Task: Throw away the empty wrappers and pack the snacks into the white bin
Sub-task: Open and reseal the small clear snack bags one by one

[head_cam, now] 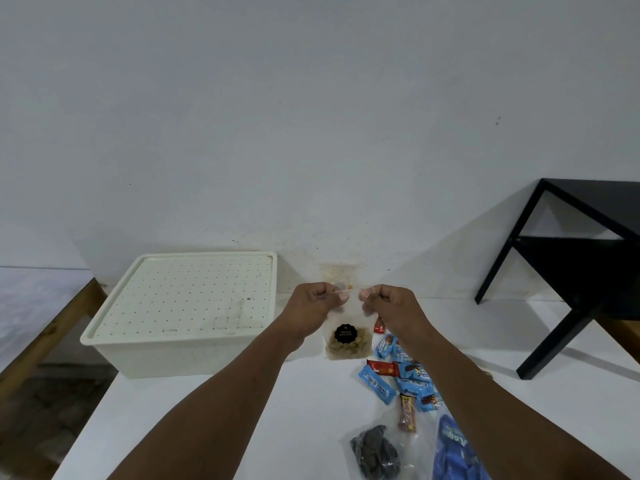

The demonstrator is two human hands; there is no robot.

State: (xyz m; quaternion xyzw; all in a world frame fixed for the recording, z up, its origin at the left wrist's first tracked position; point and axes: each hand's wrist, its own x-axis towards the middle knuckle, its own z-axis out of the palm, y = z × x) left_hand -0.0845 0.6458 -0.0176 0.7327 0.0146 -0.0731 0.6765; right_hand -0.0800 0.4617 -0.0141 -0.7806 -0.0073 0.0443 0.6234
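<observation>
Pinching the top edge of a clear snack pouch [349, 341], both hands sit close together: left hand [313, 308] on the L corner, right hand [391, 306] on the R, thumbs + fingers curled tight on the plastic. The pouch hangs upright over the white table [242, 410], with a black round label and yellowish bits in the btm; can't tell if it touches the top. The white bin [166, 358] sits just L of it, perforated lid [187, 296] on. A 2nd pouch [337, 271] leans vs the wall behind the hands. By the R forearm lie blue wrappers [377, 384], a red wrapper [379, 367], a bag of dark cookies [375, 452] and a blue pack [453, 448]. A black side table [571, 258] stands far R.
</observation>
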